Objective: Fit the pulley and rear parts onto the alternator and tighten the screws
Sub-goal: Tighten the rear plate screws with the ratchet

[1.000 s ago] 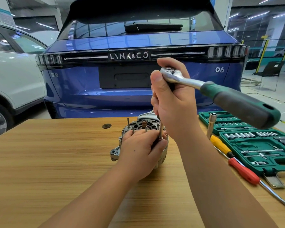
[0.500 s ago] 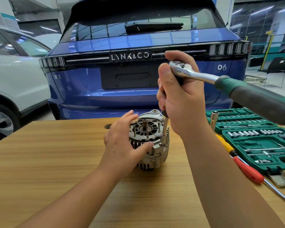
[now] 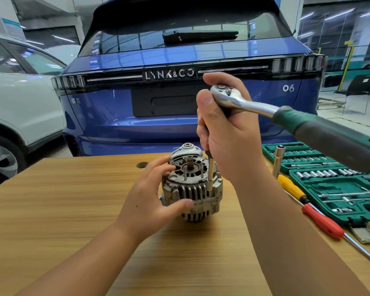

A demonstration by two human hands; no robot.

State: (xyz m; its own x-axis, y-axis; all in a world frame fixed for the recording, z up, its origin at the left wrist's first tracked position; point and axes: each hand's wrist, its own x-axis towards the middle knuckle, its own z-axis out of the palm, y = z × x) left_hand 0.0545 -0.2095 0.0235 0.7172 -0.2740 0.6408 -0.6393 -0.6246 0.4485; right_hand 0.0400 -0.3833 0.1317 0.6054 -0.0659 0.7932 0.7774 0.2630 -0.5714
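Steel ratchet (image 3: 229, 97) clamped in right hand (image 3: 229, 135) | alternator (image 3: 192, 182) turned upright since earlier, left hand (image 3: 152, 201) gripped beside | socket seated, tightening resumed

Alternator (image 3: 192, 189) dull silver-grey, ribbed. Bench (image 3: 62, 210) light wood with streaky grain. Ratchet (image 3: 286, 116) chrome head, green-and-dark-grey handle. Right of alternator: socket case (image 3: 333, 189) teal-green, screwdrivers yellow (image 3: 291, 186) and red (image 3: 323, 221). Behind it blue car (image 3: 179, 60); white car (image 3: 19, 99), possibly pearl.
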